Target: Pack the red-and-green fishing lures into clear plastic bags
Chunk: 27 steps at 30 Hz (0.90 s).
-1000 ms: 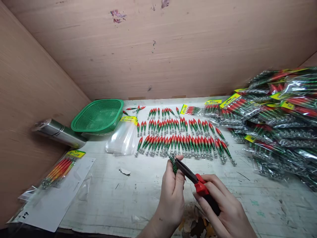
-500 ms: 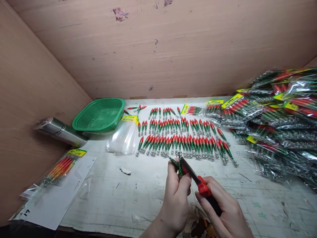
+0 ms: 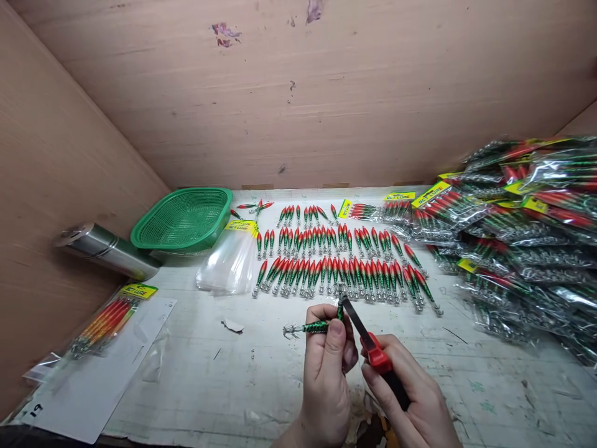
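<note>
Left hand (image 3: 326, 367) clamped on a dark green lure (image 3: 316, 326) lying crosswise, hooks out to the left; a second lure (image 3: 340, 309) stands up from the same grip, hooks at top. Fingers cover the rest of both; I cannot see how they sit against the palm. Right hand (image 3: 413, 395) closed round red-and-black pliers (image 3: 379, 356), handle ends buried in the palm. Plier tips meet the upright one's hooks; whether they bite, too small to tell. Hands near each other, apart, over the surface (image 3: 186, 361). Beyond: rows of red-green lures (image 3: 329, 238), some overlapping. Clear bags (image 3: 228, 261) beside a green basket (image 3: 181, 218). Right side: a heap of bagged lures (image 3: 522, 236), blurred, cut off at the edge. Dark patterned patch (image 3: 373, 432) below the hands, unclear
</note>
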Motion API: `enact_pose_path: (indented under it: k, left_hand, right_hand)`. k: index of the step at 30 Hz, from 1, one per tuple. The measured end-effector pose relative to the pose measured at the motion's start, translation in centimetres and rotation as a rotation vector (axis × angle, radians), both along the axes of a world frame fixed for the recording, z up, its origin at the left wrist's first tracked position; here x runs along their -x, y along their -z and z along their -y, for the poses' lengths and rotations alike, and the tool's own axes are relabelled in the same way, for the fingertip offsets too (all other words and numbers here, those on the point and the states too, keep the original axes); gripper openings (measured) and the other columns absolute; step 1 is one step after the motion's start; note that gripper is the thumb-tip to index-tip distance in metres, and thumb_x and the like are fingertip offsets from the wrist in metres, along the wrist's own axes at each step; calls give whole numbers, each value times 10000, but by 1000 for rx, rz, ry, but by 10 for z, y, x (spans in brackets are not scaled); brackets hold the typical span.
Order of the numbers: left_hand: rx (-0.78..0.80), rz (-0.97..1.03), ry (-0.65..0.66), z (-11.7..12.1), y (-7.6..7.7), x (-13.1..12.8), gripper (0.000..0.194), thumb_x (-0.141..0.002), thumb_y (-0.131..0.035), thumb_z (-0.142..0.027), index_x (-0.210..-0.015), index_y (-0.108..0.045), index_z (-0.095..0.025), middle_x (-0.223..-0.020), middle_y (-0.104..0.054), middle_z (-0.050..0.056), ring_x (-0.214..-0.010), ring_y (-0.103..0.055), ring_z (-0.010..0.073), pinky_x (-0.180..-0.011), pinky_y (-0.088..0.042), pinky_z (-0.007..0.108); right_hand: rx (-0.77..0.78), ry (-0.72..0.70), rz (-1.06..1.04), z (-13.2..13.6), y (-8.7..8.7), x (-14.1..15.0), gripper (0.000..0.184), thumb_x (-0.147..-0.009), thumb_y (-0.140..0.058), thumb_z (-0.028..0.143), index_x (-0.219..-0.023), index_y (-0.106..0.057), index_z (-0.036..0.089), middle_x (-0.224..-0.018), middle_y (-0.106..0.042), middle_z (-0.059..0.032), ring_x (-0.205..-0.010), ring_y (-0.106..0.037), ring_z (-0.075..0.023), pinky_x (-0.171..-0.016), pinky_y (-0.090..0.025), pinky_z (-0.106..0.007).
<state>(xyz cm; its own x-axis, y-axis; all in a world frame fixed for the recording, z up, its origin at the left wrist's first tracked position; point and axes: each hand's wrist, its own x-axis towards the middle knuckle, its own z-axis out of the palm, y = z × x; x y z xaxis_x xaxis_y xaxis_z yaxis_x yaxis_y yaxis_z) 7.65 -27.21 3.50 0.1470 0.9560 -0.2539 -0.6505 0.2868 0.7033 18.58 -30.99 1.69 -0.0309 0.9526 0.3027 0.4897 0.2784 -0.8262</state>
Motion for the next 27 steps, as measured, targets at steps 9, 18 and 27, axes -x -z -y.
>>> enact_pose_path:
  k: [9, 18, 27]
  left_hand:
    - [75, 69, -45, 2, -4, -2, 296, -798, -637, -430, -955, -476, -237, -638, -478, -61, -567, -431, 56, -565, -377, 181]
    - [69, 32, -41, 1, -4, -2, 319, -778, -653, -447, -940, -463, -248, -596, -439, -73, -554, -435, 65, -544, -364, 176]
    - [17, -26, 56, -3, 0, 5, 208, -865, -556, -401, -907, -453, -225, -670, -447, -54, -581, -374, 56, -575, -336, 189]
  right_hand:
    - [-44, 32, -6, 1, 2, 4, 47, -887, -488, 204, -898, -533, 213, -874, -586, -30, -807, -610, -153, -686, -512, -224]
    - [-49, 24, 25, 1, 4, 5, 112, -891, -470, 204, -978, -541, 210, -885, -592, -50, -798, -611, -166, -667, -519, -244]
    - [-79, 54, 54, 2, 5, 4, 63, -884, -484, 218, -904, -543, 212, -764, -595, -35, -740, -629, -182, -636, -525, -255]
